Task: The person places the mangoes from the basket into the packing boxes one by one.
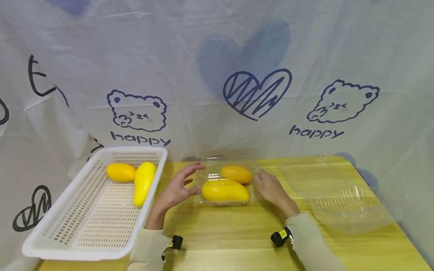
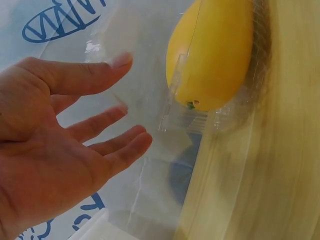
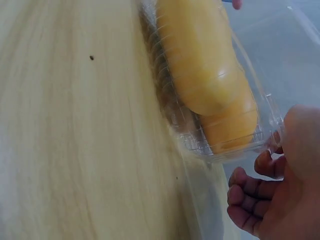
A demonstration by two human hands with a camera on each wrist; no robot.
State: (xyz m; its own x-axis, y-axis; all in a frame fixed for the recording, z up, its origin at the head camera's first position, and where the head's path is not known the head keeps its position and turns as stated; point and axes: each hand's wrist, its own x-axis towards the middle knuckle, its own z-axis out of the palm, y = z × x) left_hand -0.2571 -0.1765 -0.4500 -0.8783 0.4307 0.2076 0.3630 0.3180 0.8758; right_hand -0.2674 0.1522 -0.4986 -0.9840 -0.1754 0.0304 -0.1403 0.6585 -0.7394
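Your right hand (image 1: 272, 187) is pinching a clear, ribbed container (image 1: 226, 204) of yellow mangoes (image 1: 225, 191); your spread left hand (image 1: 175, 191) is holding nothing.

This is a tabletop workspace, its wood-grain table (image 1: 223, 237) backed by printed sheeting (image 1: 193, 79).

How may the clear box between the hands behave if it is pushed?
The box probably flexes, as its clear plastic looks thin. It might slide on the smooth table; the rounded fruits inside may roll.
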